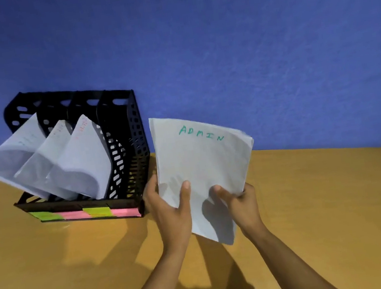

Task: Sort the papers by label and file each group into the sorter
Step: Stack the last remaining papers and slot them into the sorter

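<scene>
1. The left hand (170, 211) has its grip closed on the lower left edge of a stack of white papers (202, 167), thumb lying across the front sheet and the fingers hidden behind.
2. The right hand (240, 203) pinches the same stack at its lower right, thumb on the front face, the rest of the grip behind the sheets.
3. The stack is held upright in the air above the tabletop (316, 199), just to the right of the sorter (131, 138), and touches neither.
4. The top sheet carries the word "ADMIN" (201, 134) written by hand in green near its upper edge.
5. The black perforated sorter stands on the tabletop against the blue wall (216, 29); it has four slots.
6. Three slots on the left each hold a bundle of white filed papers (81, 168) that leans forward and to the left (their labels are too faint to read).
7. The rightmost slot (120, 130) shows only its black walls.
8. A row of sticky notes (86, 213) runs along the sorter's front lip, alternating green and pink.
</scene>
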The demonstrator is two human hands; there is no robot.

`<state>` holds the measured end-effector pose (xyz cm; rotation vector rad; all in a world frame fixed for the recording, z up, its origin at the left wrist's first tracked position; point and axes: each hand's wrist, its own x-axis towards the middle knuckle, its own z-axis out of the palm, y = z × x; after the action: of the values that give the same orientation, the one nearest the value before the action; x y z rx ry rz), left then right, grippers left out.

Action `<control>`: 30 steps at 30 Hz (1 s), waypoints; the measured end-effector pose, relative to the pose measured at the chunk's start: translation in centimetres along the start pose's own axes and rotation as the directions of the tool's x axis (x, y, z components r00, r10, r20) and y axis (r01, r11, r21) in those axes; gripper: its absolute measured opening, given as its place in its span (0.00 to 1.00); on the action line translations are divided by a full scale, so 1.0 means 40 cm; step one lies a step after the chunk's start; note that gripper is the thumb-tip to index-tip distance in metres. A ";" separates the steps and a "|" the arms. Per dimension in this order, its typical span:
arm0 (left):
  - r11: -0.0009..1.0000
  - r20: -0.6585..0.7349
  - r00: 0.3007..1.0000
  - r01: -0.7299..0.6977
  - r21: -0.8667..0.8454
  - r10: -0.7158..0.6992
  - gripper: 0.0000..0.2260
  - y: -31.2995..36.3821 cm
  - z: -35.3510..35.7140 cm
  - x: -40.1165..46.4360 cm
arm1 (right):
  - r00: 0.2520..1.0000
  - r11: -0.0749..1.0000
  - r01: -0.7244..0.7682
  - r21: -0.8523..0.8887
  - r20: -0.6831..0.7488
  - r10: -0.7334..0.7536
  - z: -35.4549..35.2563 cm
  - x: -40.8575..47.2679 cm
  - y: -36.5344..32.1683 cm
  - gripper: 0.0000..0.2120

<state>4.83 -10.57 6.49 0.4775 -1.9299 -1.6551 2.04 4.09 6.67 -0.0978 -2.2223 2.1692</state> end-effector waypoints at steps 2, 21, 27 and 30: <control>0.999 0.097 0.995 -0.024 -0.029 0.026 0.36 0.025 -0.013 0.001 | 0.997 0.998 0.068 -0.010 0.028 -0.068 0.063 -0.008 -0.029 0.06; 0.994 -0.030 0.999 0.010 -0.108 -0.013 0.10 0.123 -0.243 0.239 | 0.639 0.708 0.702 -0.070 0.501 -0.584 0.451 -0.032 -0.092 0.27; 0.997 0.049 0.999 0.014 -0.082 -0.010 0.10 0.090 -0.267 0.329 | 0.739 0.761 0.570 -0.308 0.596 -0.313 0.457 -0.017 -0.004 0.29; 0.998 0.066 0.998 0.006 -0.067 -0.002 0.20 0.068 -0.264 0.373 | 0.761 0.647 0.576 -0.500 0.618 -0.200 0.448 -0.012 0.065 0.30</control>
<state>-0.24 -27.19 12.74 0.4053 -1.9143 -1.7524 1.34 -13.76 3.62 0.9947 -2.8200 1.1401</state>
